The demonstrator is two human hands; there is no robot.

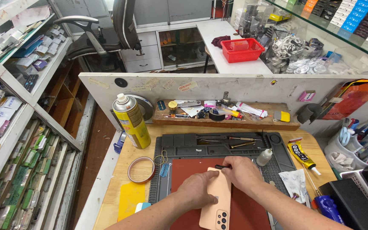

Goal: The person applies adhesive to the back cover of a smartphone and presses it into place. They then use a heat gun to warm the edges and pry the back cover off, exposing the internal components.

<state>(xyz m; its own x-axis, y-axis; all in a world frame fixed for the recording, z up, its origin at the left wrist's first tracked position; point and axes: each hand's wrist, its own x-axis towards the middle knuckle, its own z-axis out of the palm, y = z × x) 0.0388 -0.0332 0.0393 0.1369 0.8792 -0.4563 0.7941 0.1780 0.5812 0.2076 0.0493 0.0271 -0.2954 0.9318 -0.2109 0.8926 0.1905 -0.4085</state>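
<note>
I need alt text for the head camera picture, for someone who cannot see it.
Two bare hands work on a peach-coloured smartphone lying face down on a red repair mat: the left hand presses it flat while the right hand holds a small dark tool at its top edge. A yellow spray can stands to the left.

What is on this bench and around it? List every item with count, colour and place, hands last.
phone: one, peach back up, on the red pad
work mat: one, dark grey, centre of the bench
spray can: one, yellow, upright left of the mat
tape roll: one, clear with red rim, flat beside the mat
dropper bottle: one, clear, right part of the mat
glue tube: one, yellow and black, right of the mat
basket: one, red, far white table
office chair: one, black, behind the partition
left hand: one, pressing on the phone
right hand: one, at the phone's top edge with a small dark tool
</note>
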